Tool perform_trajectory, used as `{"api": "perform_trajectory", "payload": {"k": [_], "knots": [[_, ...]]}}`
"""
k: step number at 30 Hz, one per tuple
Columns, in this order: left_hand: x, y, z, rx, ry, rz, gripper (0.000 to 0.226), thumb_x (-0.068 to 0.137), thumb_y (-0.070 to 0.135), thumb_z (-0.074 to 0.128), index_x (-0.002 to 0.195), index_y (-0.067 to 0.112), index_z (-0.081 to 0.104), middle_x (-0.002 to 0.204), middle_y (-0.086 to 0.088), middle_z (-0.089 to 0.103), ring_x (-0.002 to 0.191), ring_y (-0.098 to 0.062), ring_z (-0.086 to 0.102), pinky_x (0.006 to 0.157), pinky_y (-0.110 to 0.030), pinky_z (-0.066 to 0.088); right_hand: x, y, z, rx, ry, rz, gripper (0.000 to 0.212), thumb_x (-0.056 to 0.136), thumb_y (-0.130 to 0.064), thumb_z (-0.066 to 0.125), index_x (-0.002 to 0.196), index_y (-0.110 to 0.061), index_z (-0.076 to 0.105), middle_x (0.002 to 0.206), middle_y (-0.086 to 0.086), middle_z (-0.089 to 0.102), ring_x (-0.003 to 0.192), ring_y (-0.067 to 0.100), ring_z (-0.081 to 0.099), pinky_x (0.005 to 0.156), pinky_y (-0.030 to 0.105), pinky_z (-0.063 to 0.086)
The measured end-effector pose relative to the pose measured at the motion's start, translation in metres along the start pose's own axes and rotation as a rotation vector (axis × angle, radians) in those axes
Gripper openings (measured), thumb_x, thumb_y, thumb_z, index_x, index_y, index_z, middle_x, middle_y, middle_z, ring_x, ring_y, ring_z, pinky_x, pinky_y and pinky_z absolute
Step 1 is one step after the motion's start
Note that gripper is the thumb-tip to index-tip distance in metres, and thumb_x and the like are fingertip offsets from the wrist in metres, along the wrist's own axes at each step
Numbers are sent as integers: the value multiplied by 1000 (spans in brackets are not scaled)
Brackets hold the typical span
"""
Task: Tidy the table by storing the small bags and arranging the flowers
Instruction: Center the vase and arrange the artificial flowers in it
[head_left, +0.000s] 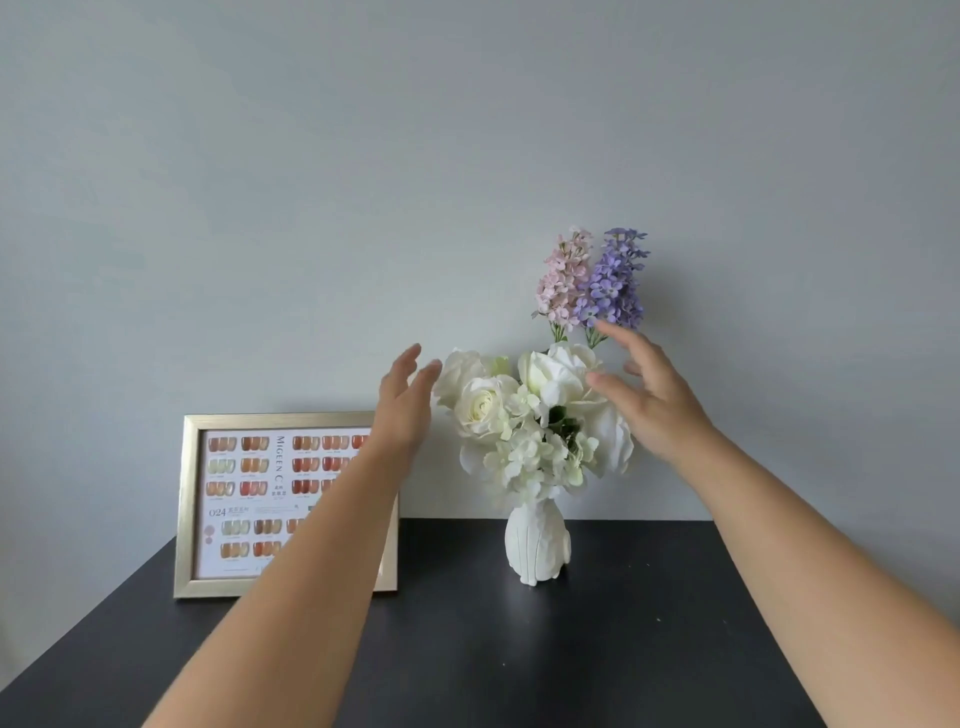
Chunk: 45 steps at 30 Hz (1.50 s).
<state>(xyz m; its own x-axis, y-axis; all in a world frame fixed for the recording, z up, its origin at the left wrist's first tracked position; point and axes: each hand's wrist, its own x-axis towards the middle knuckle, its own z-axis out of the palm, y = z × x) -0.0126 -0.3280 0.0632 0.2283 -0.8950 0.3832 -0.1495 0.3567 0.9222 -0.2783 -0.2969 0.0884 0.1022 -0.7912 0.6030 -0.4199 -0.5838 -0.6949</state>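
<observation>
A white ribbed vase (536, 545) stands on the black table (519, 649) near the wall. It holds a bunch of white flowers (519, 415), with a pink flower spike (563, 275) and a purple flower spike (615, 278) rising behind them. My left hand (405, 405) is raised just left of the white blooms, fingers apart, holding nothing. My right hand (649, 395) hovers at the right side of the bunch, fingers spread, thumb by a white bloom. No small bags are in view.
A gold picture frame (189, 504) with a nail-colour chart leans against the grey wall (363, 182) at the left, partly hidden by my left forearm. The table's left edge runs diagonally toward the lower left.
</observation>
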Motion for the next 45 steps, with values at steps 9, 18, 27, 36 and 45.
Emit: {"api": "perform_trajectory", "payload": {"k": [9,18,27,36,45], "knots": [[19,5,10,34,-122,42,32,86,37,72,117,35,68,111,4,68,78,-4,72,72,-22,57,18,-7,6,-266,-128,-92,37,89,-28,66,124,-40,62,126,-15,58,110,8,56,86,17,40],[5,24,19,249,-95,169,10,81,31,80,84,38,73,65,15,60,44,0,47,47,-7,39,10,-3,16,-300,-42,-141,35,86,-17,70,113,-39,69,108,-19,65,86,-2,61,78,7,42],[-6,24,9,263,-118,209,8,81,46,75,86,52,71,86,13,67,60,5,59,59,-7,44,5,-2,4,-232,20,-115,40,87,-30,69,126,-38,61,123,-21,56,108,-5,51,87,0,28],[-4,9,17,-18,-141,60,49,100,53,41,145,35,45,154,10,40,136,-7,38,105,-25,29,-15,61,13,253,218,406,52,101,-41,37,149,-25,31,156,-4,31,141,13,30,103,25,23],[4,24,31,102,-290,84,52,101,49,42,144,20,49,152,5,45,138,-9,40,113,-27,28,0,48,46,396,273,350,49,103,-38,33,150,-33,26,155,-8,30,131,4,31,100,24,25]]}}
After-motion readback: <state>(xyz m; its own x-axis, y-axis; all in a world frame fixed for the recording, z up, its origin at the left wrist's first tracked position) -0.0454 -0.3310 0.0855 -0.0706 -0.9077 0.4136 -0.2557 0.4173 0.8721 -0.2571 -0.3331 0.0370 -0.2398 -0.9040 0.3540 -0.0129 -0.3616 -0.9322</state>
